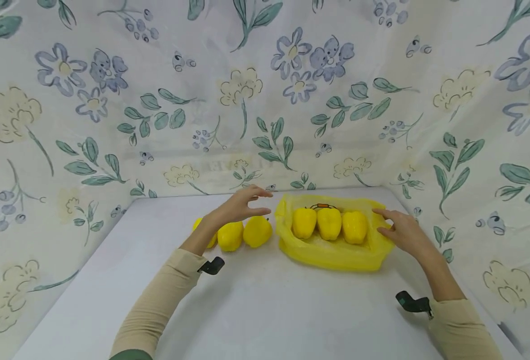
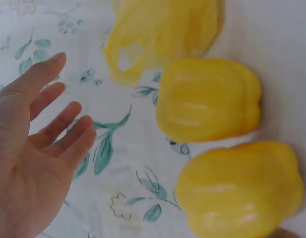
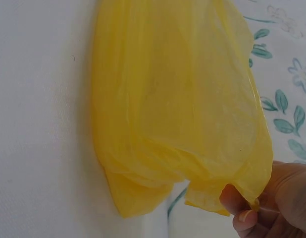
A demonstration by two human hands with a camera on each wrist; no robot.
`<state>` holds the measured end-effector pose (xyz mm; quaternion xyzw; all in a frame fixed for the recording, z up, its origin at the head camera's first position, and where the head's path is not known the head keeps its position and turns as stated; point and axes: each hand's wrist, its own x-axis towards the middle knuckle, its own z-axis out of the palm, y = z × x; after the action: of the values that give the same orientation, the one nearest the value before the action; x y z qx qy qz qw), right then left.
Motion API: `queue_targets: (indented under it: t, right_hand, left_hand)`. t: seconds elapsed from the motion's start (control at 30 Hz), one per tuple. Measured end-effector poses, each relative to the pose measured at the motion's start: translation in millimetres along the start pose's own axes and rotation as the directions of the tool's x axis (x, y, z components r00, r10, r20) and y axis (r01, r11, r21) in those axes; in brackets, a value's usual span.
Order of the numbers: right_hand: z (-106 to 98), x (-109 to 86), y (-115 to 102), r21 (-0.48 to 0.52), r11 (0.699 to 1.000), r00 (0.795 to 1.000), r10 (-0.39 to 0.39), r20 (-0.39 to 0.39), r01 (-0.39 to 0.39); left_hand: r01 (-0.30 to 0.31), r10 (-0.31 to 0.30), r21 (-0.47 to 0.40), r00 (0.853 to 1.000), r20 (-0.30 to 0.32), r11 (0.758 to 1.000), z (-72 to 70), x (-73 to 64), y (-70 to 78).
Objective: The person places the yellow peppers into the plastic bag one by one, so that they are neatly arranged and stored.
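A yellow plastic bag [image 1: 332, 259] lies with its mouth spread, and three yellow bell peppers [image 1: 329, 223] sit side by side in it. My right hand [image 1: 404, 231] is at the bag's right side; in the right wrist view its thumb and fingers [image 3: 244, 216] pinch the bag's edge. Left of the bag, more yellow bell peppers [image 1: 257, 231] stand in a row, the farthest partly hidden by my left forearm. Above this row my left hand [image 1: 244, 205] is held with thumb and fingers apart. Nothing is in that hand [image 2: 39, 153] in the left wrist view.
A dark looped piece with an orange middle [image 1: 322, 205] shows behind the bagged peppers. The white table [image 1: 292, 310] ends at a floral curtain [image 1: 246, 125] along the back and sides. A small black wrist device [image 1: 212, 266] sits on each arm.
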<state>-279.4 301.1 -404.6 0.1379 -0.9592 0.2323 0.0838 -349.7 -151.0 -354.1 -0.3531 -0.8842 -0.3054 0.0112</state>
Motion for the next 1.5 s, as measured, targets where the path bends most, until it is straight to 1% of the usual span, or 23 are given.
queue_targets:
  t: [0.23,0.37,0.43,0.57,0.67,0.83,0.93,1.07,1.2,1.37,1.5]
  right_hand:
    - [0.9,-0.3,1.4,-0.004,1.000,1.000,0.003,0.000,-0.003]
    - [-0.1,0.7,1.8,0.001,1.000,1.000,0.000,0.007,0.000]
    - [-0.8,1.6,1.8,0.003,1.000,1.000,0.001,0.012,-0.001]
    - [-2.5,3.0,1.1,0.003,1.000,1.000,0.002,0.018,-0.002]
    - [-3.3,3.3,1.1,0.003,1.000,1.000,0.001,0.018,-0.001]
    - [-2.3,2.3,0.9,0.004,1.000,1.000,0.014,0.026,-0.014]
    - [-2.1,1.4,0.0,0.009,1.000,0.999,0.018,0.027,-0.018]
    - [-2.1,1.2,-0.8,0.010,1.000,0.999,0.018,0.030,-0.019]
    - [-1.5,1.1,-0.2,0.011,1.000,0.999,0.020,0.031,-0.020]
    - [-1.0,0.6,0.9,0.009,1.000,1.000,0.015,0.022,-0.016]
    - [-1.3,1.1,0.8,0.011,1.000,1.000,0.015,0.023,-0.015]
  left_hand:
    - [0.089,-0.087,0.033,0.994,-0.069,0.995,-12.3,-45.8,-19.9]
    - [0.118,-0.112,0.046,0.987,-0.117,0.992,-20.2,-72.7,-32.1]
    - [0.122,-0.114,0.054,0.983,-0.142,0.991,-23.1,-85.0,-38.5]
    - [0.144,-0.130,0.069,0.976,-0.178,0.987,-25.5,-103.1,-50.8]
    - [0.181,-0.168,0.060,0.970,-0.176,0.982,-25.3,-111.4,-57.5]
    - [0.256,-0.250,0.026,0.956,-0.152,0.966,-23.9,-121.7,-62.4]
    - [0.277,-0.272,0.021,0.952,-0.140,0.961,-22.8,-127.1,-67.7]
    - [0.306,-0.298,0.049,0.947,-0.124,0.951,-21.1,-133.2,-79.4]
    - [0.321,-0.314,0.058,0.944,-0.103,0.945,-20.8,-136.8,-91.0]
    - [0.316,-0.315,0.003,0.947,-0.057,0.949,-20.8,-138.4,-100.0]
    - [0.309,-0.310,-0.032,0.950,-0.041,0.950,-19.6,-139.7,-105.8]
